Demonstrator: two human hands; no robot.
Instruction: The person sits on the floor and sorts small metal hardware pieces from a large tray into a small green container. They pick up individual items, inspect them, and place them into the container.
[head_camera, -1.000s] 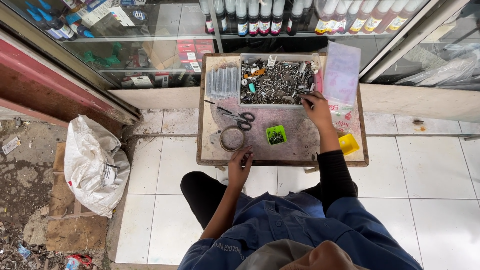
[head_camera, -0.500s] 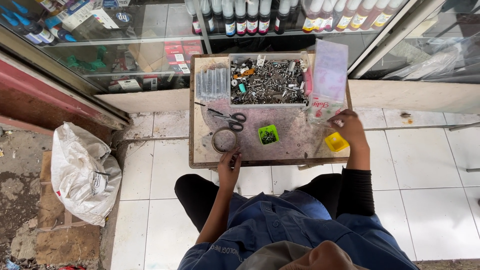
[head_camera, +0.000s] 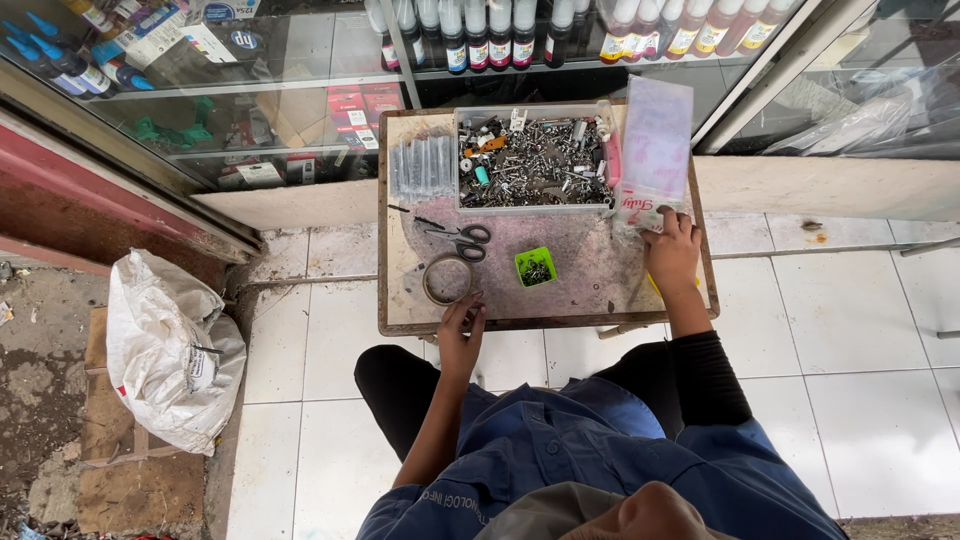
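Observation:
A small worn wooden table (head_camera: 600, 270) stands in front of me on the tiled floor. My left hand (head_camera: 460, 335) rests at the table's near edge, fingers close to a roll of tape (head_camera: 447, 279). My right hand (head_camera: 672, 252) lies on the table's right side, fingertips on the lower end of a clear plastic bag (head_camera: 655, 150), covering a yellow item. A clear tray of mixed screws and metal parts (head_camera: 533, 160) sits at the back. Scissors (head_camera: 462, 238) and a small green cup of screws (head_camera: 536, 267) lie mid-table.
A bundle of clear tubes (head_camera: 422, 165) lies left of the tray. Behind the table is a glass display case (head_camera: 300, 110) with bottles on shelves. A white sack (head_camera: 170, 350) sits on the ground at left. White floor tiles (head_camera: 860, 340) spread to the right.
My right hand went from the screw tray down to the table's right edge, then up onto the plastic bag. My left hand stayed near the tape roll. The view shifted slightly.

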